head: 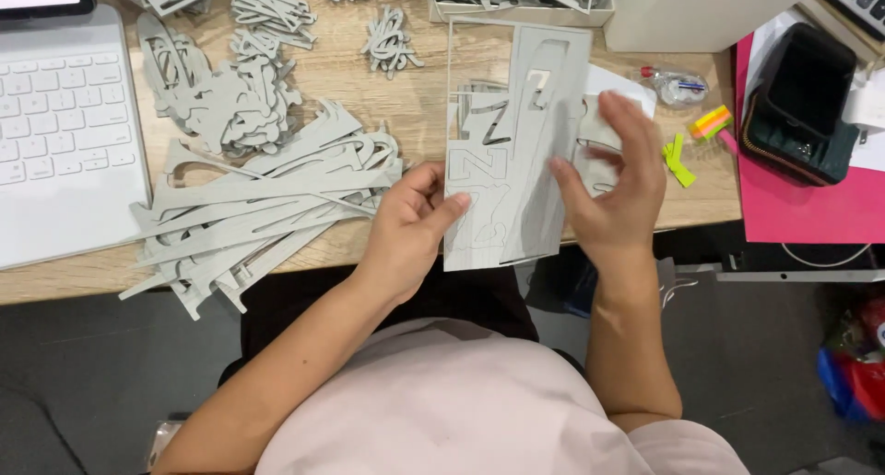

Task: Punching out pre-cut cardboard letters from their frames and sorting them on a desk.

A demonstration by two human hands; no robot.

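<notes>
A grey die-cut card sheet with letter-shaped cut-outs is held upright over the front edge of a wooden desk. My left hand pinches its lower left edge, thumb on the front face. My right hand grips the right edge, fingers spread over the sheet and some pale pieces behind it. One grey piece hangs in a cut-out near the sheet's top.
A heap of grey offcut strips and punched shapes lies left of my hands. A white keyboard sits far left. At the right are a pink folder, a dark pouch, neon sticky tabs and a white box.
</notes>
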